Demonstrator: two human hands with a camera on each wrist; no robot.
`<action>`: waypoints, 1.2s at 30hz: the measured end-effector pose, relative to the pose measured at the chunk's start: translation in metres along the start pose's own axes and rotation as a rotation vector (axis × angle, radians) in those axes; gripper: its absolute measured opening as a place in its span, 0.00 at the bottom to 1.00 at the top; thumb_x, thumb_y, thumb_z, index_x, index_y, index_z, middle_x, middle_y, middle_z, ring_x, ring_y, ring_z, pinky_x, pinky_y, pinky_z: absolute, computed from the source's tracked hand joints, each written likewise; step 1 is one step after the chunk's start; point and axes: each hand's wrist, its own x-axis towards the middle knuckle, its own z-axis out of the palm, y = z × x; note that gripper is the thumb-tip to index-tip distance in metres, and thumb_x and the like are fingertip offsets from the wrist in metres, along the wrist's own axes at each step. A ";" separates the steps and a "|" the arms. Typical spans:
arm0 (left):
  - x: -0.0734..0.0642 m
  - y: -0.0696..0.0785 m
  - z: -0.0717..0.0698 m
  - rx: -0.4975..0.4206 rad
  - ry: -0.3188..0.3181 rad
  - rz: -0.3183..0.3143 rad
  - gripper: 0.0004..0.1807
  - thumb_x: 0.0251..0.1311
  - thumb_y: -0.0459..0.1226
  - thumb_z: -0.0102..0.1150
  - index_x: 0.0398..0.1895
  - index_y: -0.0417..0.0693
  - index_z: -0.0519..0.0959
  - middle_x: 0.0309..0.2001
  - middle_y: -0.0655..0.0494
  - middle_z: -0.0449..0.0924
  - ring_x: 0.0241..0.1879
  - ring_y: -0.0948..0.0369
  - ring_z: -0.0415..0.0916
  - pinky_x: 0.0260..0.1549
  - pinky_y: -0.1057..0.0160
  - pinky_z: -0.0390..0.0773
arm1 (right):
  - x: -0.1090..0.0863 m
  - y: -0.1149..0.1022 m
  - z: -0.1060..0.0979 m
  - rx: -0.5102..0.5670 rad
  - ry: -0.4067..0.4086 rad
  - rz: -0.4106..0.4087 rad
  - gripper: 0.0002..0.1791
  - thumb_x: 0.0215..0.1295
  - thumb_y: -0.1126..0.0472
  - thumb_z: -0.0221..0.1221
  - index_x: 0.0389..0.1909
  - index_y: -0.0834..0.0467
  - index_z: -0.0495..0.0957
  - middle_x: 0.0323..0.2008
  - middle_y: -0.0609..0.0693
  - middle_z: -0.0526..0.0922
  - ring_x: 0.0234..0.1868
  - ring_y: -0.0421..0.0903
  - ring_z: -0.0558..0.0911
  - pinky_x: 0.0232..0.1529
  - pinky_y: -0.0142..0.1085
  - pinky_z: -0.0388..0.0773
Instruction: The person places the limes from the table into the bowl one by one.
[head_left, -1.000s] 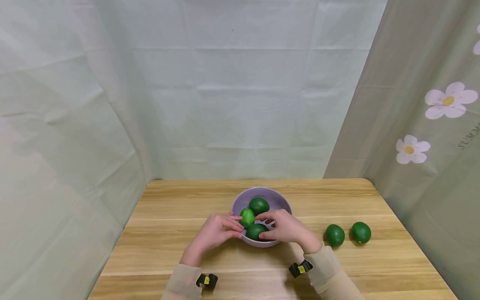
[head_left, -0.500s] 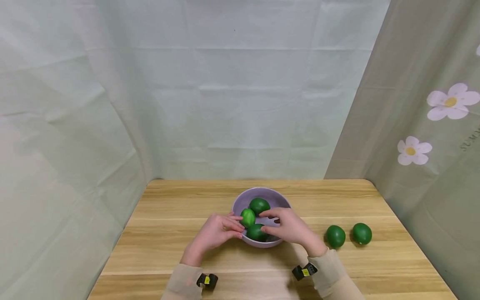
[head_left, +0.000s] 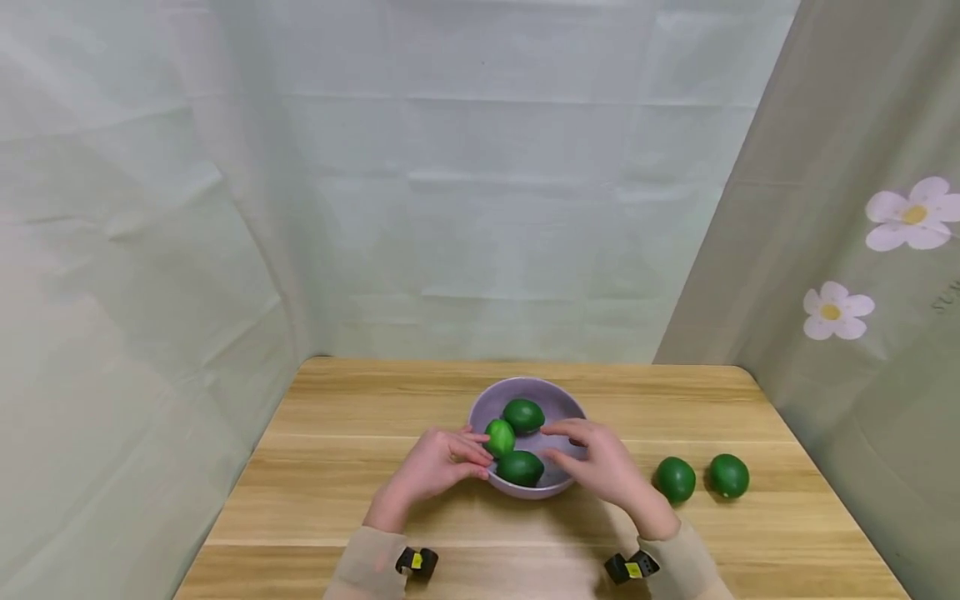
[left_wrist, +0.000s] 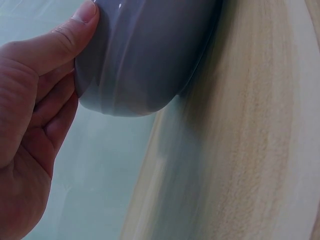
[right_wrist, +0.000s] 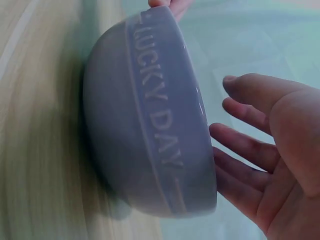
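Note:
A purple bowl [head_left: 561, 401] stands on the wooden table with three green fruits inside. Two are dark green and oval, one at the back [head_left: 523, 415] and one at the front [head_left: 521, 469]; a brighter green lime-like fruit [head_left: 499, 438] lies at the left. My left hand [head_left: 444, 463] holds the bowl's left rim, thumb against the outer wall in the left wrist view. Over the bowl's right side is my right hand [head_left: 600, 460], its fingers spread and holding nothing. The right wrist view shows the bowl's wall [right_wrist: 150, 115] lettered "LUCKY DAY".
To the right of the bowl, two more dark green fruits, a nearer one [head_left: 675, 480] and a farther right one [head_left: 728, 477], lie on the table [head_left: 360, 400]. A pale curtain [head_left: 510, 208] hangs behind the table and along both sides.
My right hand has let go of the front dark green fruit and drawn back to the right. The left hand stays at the rim. The view has shifted slightly.

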 end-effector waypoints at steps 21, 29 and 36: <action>0.000 0.004 -0.001 0.007 -0.005 -0.035 0.08 0.56 0.36 0.80 0.40 0.47 0.94 0.43 0.64 0.92 0.60 0.55 0.85 0.76 0.47 0.66 | -0.054 0.032 -0.045 -0.049 0.242 0.121 0.14 0.69 0.66 0.72 0.55 0.58 0.88 0.53 0.49 0.90 0.55 0.52 0.88 0.50 0.52 0.91; 0.000 0.002 0.000 0.007 -0.009 -0.037 0.08 0.57 0.36 0.80 0.39 0.46 0.94 0.42 0.63 0.92 0.60 0.54 0.86 0.77 0.47 0.65 | -0.073 0.039 -0.062 -0.097 0.279 0.190 0.13 0.72 0.63 0.70 0.56 0.54 0.89 0.54 0.51 0.90 0.52 0.55 0.89 0.47 0.48 0.91; -0.001 0.002 -0.001 0.012 -0.001 -0.027 0.08 0.57 0.36 0.80 0.40 0.46 0.94 0.42 0.64 0.92 0.60 0.54 0.86 0.76 0.46 0.66 | -0.085 0.046 -0.071 -0.153 0.314 0.215 0.13 0.73 0.63 0.69 0.56 0.56 0.89 0.53 0.52 0.90 0.48 0.52 0.91 0.45 0.43 0.92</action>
